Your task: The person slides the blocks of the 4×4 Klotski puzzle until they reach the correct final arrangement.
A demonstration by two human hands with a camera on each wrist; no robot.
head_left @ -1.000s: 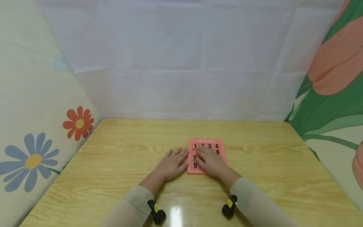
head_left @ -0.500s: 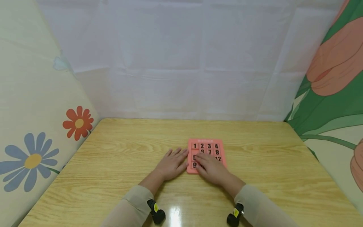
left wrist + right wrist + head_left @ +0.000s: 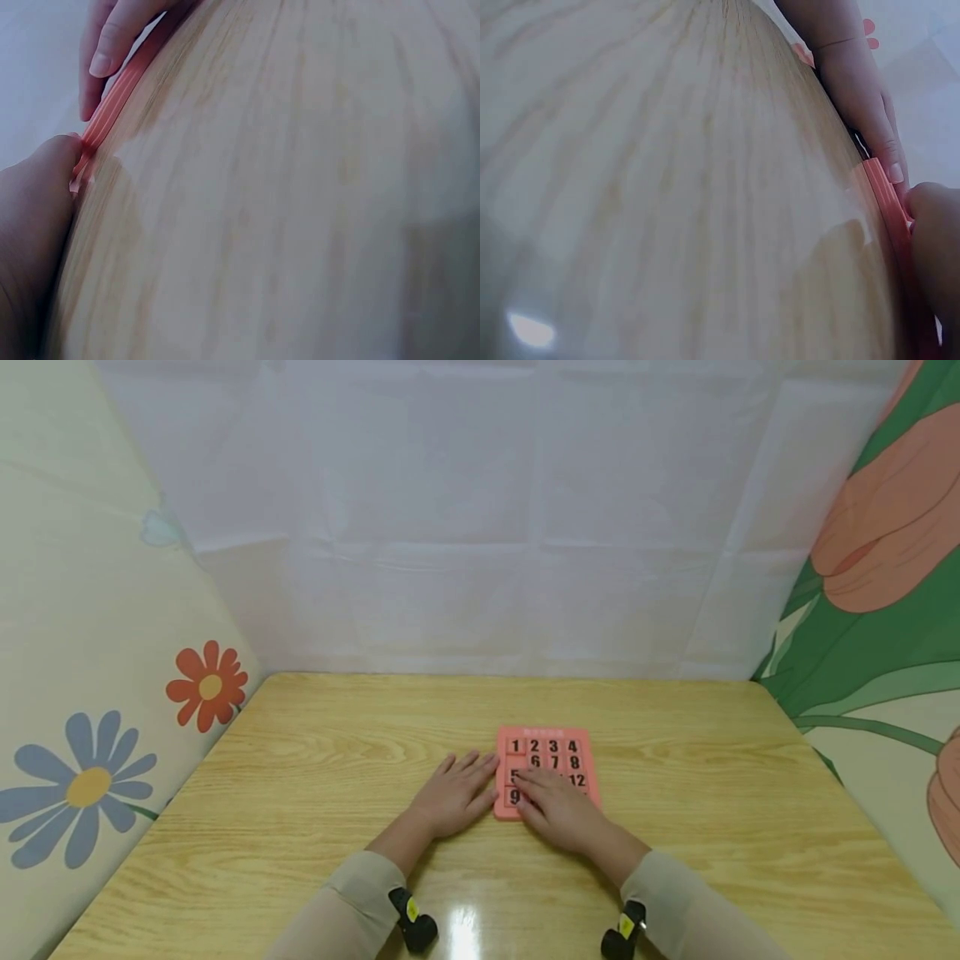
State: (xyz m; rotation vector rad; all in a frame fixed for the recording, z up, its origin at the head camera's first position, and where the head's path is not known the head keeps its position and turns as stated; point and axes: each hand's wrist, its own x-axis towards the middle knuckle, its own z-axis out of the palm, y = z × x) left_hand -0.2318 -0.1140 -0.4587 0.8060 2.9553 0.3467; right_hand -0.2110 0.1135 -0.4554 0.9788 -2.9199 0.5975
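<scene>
A pink number sliding puzzle [image 3: 543, 732] lies flat on the table in the head view. Its black-numbered tiles 1 to 4 form the top row; below the 1 is a gap, then the 5 and the 9. My left hand [image 3: 453, 797] lies palm down with fingers extended, its fingertips at the puzzle's left edge. Over the lower tiles rests my right hand [image 3: 562, 810], fingertips by the 5 and thumb near the 9, hiding several tiles. Both wrist views catch the puzzle's pink side edge [image 3: 120, 97] low and side-on; which tile is touched cannot be told.
The wood-grain table [image 3: 337, 727] runs back to a white cloth [image 3: 450, 527]. Flower-printed cloth stands at the left [image 3: 75, 610] and right sides. Small black cameras [image 3: 416, 922] are strapped at both sleeve cuffs.
My right hand has slid down the puzzle toward me, baring the 6, 7 and 12. During the last half second it has barely shifted. The left hand stays in place.
</scene>
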